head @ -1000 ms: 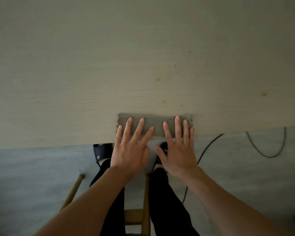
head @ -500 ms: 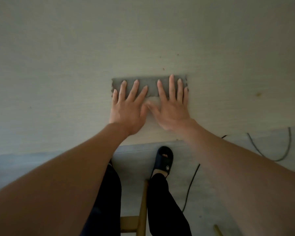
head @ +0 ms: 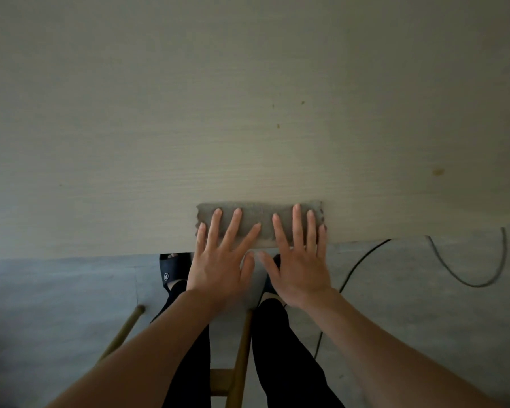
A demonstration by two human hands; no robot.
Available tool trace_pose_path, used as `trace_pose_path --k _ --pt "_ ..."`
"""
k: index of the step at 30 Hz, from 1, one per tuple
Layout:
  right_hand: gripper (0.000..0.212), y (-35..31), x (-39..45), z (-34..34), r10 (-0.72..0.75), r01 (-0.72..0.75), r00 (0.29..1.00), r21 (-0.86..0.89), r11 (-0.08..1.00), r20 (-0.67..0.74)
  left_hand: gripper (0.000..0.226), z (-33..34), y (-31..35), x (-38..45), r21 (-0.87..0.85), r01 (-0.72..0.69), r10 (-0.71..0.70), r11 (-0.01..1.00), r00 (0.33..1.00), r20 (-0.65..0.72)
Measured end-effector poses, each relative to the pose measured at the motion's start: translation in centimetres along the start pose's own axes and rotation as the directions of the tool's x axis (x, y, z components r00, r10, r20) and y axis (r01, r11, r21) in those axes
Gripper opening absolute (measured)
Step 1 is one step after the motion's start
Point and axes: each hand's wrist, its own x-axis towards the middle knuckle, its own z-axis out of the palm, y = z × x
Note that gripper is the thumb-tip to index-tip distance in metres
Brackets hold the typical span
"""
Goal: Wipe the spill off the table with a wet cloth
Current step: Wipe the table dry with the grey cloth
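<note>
Grey cloth under both flat hands

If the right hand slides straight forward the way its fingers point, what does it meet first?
The right hand with the cloth under it would cross bare table first. The small brown spot lies slightly left of that line, so the cloth would probably reach it.

1. I see a pale beige table with fine wood grain.
2. The cloth is plain dark grey.
3. Small brownish spots dot the table.
4. The floor looks blue-grey, though the light is dim.
5. Black trousers, black slipper with a small white logo.
6. One black cable, one grey.
</note>
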Motion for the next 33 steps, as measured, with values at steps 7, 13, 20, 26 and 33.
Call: trace_pose_path --k 7,13,20,26,33 --pt "0.078 1.5 4.8 -2.1 -0.053 0.053 0.998 0.001 0.999 -0.02 0.058 -1.1 -0.1 3.1 0.019 -0.006 0.007 1.0 0.999 -0.046" --pt "0.081 2.3 12.7 -6.2 -0.005 0.005 0.999 -0.001 1.0 -0.032 0.059 -4.8 -0.3 11.1 0.024 0.057 -0.055 0.998 0.997 -0.056" --pt "0.08 3.0 16.5 -9.0 -0.039 0.04 0.997 0.004 0.999 -0.069 0.066 -7.5 -0.3 15.0 0.005 0.099 -0.099 0.995 0.995 -0.024" --pt "0.081 3.7 10.3 -6.3 -0.071 0.069 0.996 -0.035 0.997 -0.062 0.066 -4.6 2.9 8.9 -0.081 0.133 -0.133 0.988 0.991 0.005" --pt "0.081 1.8 9.4 -4.9 0.049 -0.048 0.996 0.019 0.999 -0.08 0.065 -4.3 1.2 9.0 -0.082 0.056 -0.056 0.995 0.998 -0.002"
